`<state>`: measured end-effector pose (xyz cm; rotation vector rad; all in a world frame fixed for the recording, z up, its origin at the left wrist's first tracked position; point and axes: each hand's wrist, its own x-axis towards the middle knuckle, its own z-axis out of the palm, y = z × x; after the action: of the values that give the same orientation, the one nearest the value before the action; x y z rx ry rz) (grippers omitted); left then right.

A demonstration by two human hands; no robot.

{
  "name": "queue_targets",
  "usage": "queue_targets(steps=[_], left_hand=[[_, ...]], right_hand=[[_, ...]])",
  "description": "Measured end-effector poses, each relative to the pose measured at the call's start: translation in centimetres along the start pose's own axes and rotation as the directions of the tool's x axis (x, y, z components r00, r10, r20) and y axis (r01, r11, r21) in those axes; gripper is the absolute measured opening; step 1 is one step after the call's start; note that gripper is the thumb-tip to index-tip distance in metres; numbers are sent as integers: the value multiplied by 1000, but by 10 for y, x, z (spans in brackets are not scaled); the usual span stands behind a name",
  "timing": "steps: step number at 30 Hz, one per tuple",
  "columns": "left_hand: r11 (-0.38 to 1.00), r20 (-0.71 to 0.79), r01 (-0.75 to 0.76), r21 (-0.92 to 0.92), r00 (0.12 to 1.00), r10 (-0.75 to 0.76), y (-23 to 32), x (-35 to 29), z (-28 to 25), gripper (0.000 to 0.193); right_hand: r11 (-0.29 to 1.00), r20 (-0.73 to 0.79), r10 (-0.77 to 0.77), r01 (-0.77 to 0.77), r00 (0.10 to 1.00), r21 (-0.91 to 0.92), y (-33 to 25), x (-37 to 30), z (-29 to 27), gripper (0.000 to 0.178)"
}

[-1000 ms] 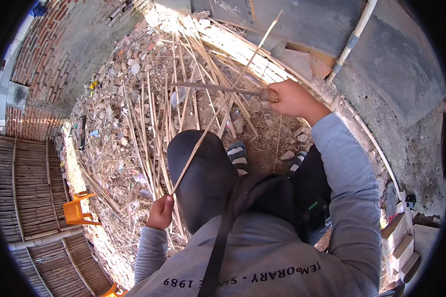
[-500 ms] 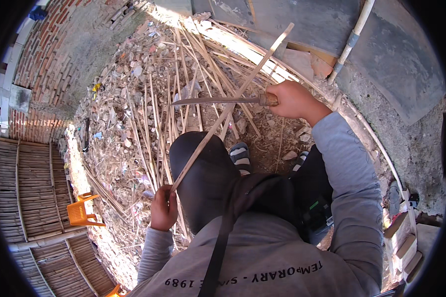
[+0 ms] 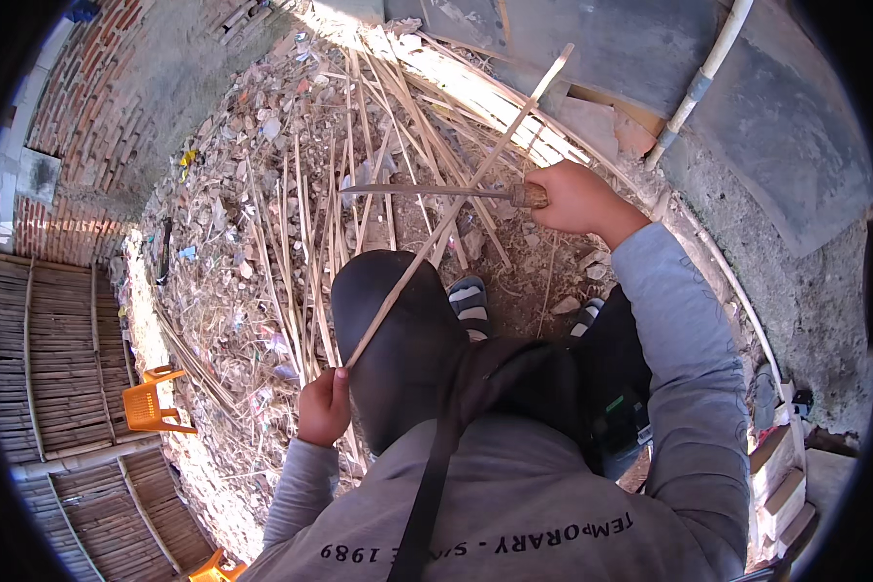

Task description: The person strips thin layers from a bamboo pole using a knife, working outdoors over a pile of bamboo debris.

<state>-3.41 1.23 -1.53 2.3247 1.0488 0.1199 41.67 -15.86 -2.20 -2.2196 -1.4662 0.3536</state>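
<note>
My left hand (image 3: pixel 323 409) is closed on the lower end of a long, thin bamboo strip (image 3: pixel 395 299), its thumb lying along it. The strip slants up to the right across my dark-trousered knee (image 3: pixel 364 291), its far end reaching past my right hand. My right hand (image 3: pixel 580 199) grips the worn wooden handle of a long knife (image 3: pixel 412 190). The blade points left, roughly level, and crosses the strip above the knee. Whether its edge touches the strip, I cannot tell.
More bamboo strips (image 3: pixel 412 97) lie loosely over rubble and litter (image 3: pixel 228 209) ahead and to the left. An orange plastic chair (image 3: pixel 150 403) stands left beside slatted bamboo panels (image 3: pixel 63 349). A pipe (image 3: pixel 698 85) leans against the grey wall at right.
The knife's tip has risen slightly. My left hand has shifted a little on the strip, its thumb now straighter. My right hand has barely moved.
</note>
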Motion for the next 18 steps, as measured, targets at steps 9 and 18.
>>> queue_targets(steps=[9, 18], left_hand=[[997, 29, -76, 32, 997, 75, -10, 8, 3, 48], [991, 122, -21, -129, 992, 37, -16, 12, -6, 52]], right_hand=[[996, 44, 85, -85, 995, -9, -5, 8, 1, 22], [994, 47, -49, 53, 998, -91, -18, 6, -1, 29]])
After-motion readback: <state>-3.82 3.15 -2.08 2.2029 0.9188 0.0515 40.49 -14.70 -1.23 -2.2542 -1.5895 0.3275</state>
